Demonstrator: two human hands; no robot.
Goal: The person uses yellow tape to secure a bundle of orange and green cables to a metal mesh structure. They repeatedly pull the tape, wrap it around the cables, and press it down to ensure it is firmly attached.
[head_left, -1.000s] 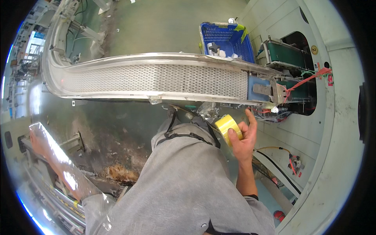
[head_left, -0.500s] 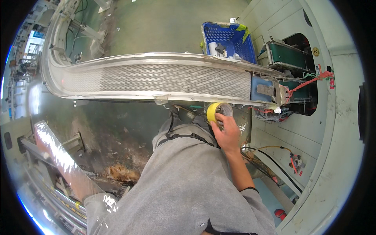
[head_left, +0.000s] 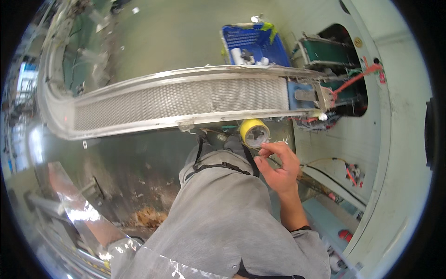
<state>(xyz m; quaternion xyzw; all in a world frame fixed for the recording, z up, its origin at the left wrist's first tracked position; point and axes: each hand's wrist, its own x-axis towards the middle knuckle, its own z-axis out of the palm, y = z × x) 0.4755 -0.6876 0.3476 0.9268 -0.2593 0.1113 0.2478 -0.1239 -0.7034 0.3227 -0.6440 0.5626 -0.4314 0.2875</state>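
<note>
Yellow tape roll (head_left: 245,132) was just ahead and left of the right hand (head_left: 282,168), the nearer one, its open core tipped toward that loosely curled, narrow grip, contact unclear; left hand (head_left: 57,176), well off behind clear film (head_left: 84,213), had a grip I couldn't make out.

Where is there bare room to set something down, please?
Bare patches: the conveyor belt between its side rails, and the floor beyond, just left of the blue crate. Crowded: around the right hand and yellow tape roll.
</note>
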